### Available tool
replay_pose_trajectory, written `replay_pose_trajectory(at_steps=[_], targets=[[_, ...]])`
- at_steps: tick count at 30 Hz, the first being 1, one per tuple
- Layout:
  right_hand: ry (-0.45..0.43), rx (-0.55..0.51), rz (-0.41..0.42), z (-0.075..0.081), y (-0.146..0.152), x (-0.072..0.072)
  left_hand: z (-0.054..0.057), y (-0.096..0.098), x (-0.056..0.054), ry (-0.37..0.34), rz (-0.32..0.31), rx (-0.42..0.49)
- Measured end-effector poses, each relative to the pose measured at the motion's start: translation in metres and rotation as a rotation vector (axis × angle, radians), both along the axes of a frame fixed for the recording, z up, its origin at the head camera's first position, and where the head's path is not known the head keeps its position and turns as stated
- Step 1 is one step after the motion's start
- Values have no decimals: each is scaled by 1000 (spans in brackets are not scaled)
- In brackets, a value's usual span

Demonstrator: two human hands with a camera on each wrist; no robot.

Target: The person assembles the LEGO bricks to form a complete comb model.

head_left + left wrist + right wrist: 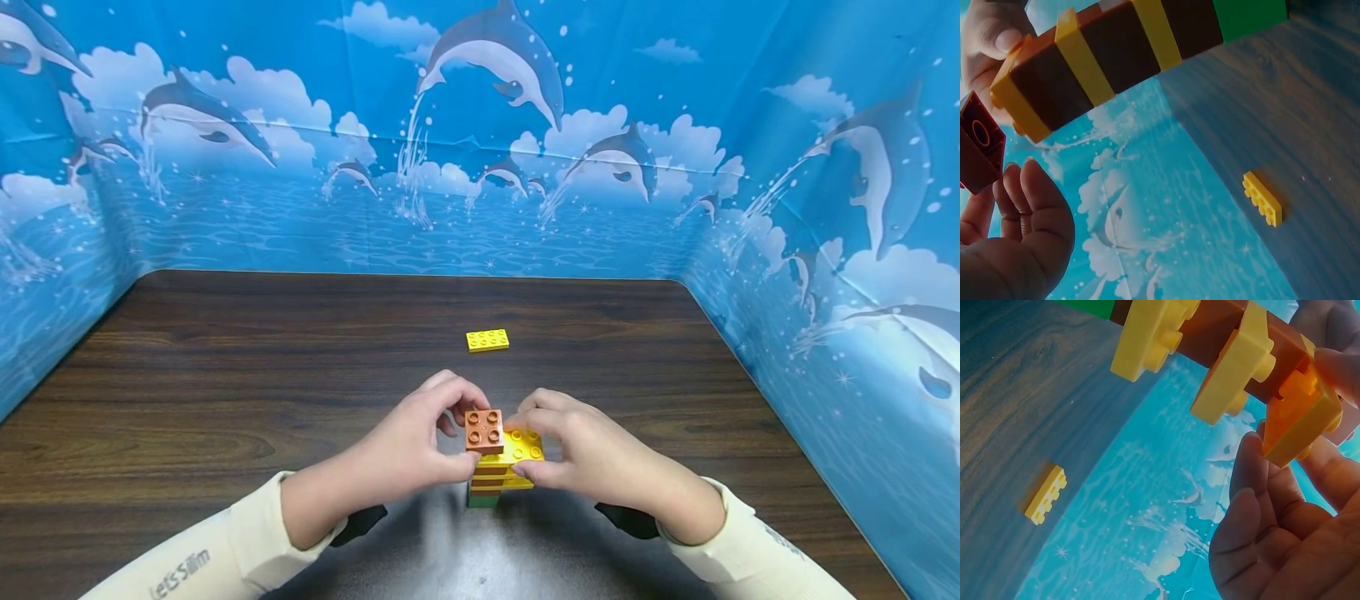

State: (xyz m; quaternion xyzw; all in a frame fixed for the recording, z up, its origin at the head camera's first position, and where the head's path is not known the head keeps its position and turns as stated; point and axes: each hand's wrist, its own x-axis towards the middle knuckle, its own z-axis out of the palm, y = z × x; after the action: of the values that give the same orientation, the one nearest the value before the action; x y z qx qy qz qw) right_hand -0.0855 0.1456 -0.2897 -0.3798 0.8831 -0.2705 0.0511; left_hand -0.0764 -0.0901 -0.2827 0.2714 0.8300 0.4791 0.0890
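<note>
A tower of toy building bricks stands in front of me, with brown bricks and yellow plates in turn above a green brick. My left hand pinches a square brown brick between thumb and fingers. In the left wrist view that brick is tilted, its hollow underside showing, and it is apart from the tower's top. My right hand grips the top yellow plate at its right end, thumb in front and fingers behind. The yellow plates jut out to the right of the brown bricks.
One loose yellow plate lies studs up on the dark wooden table, beyond the hands. A blue curtain printed with dolphins borders the table at the back and sides.
</note>
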Motion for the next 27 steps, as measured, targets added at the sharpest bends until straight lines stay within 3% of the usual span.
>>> replay_pose_trajectory(at_steps=[17, 27], targets=[[-64, -20, -12, 0, 1, -1, -12, 5, -2, 35, -30, 19], [-56, -48, -7, -1, 2, -2, -11, 4, -5, -12, -45, -10]])
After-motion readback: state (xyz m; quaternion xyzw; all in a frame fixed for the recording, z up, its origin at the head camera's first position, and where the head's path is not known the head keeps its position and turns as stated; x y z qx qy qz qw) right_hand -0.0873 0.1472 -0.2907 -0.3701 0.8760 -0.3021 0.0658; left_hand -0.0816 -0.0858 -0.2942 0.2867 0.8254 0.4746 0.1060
